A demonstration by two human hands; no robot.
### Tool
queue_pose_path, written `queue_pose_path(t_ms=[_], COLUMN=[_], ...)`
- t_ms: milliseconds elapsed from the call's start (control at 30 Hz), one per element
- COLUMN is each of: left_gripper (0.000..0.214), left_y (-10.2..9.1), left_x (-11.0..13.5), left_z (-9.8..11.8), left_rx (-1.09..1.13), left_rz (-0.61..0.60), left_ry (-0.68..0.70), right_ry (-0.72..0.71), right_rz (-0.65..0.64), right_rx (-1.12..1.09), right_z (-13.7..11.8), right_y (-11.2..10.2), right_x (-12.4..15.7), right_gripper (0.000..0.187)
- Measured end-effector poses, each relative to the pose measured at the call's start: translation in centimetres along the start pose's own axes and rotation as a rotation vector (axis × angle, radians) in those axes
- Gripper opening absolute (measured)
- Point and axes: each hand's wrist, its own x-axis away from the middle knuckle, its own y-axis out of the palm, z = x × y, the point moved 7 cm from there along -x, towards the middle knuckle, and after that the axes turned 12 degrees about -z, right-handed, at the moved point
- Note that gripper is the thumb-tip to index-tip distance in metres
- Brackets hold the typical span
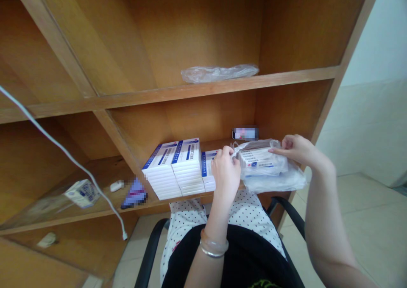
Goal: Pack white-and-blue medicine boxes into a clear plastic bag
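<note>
A clear plastic bag with a white-and-blue medicine box inside lies at the right end of the shelf. At its left edge, my left hand is closed on the plastic, its fingers curled. My right hand pinches the bag's upper right side, the thumb against the box's end. Beneath the bag lies more clear plastic. To the left stand two tall stacks of the same white-and-blue boxes. A lower stack sits between them and my left hand, which partly hides it.
A phone is behind the bag. Folded clear plastic lies on the upper shelf. Leftward are a carton, a small white object, a purple item and a hanging white cable. Chair armrests flank my legs.
</note>
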Motion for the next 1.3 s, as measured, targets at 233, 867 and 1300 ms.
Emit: queue_pose_path(t_ms=[233,867,1300], left_gripper=[0.010,0.009,0.054], left_y=[0.3,1.5,7.4], left_x=[-0.2,-4.5,-5.3], left_z=[0.3,-0.2,0.9], left_rx=[0.153,1.337,1.363], left_rz=[0.020,-0.049,-0.256], left_ry=[0.077,-0.034,0.072], right_ry=[0.041,-0.463,-0.433], right_rz=[-0.134,0.545,0.335], right_rx=[0.046,-1.205,-1.211], right_z=[-0.2,0.5,0.6], right_y=[1.1,-2.5,-0.3], right_x=[0.1,-1.0,-3.1], right_gripper=[0.022,0.017,0.033])
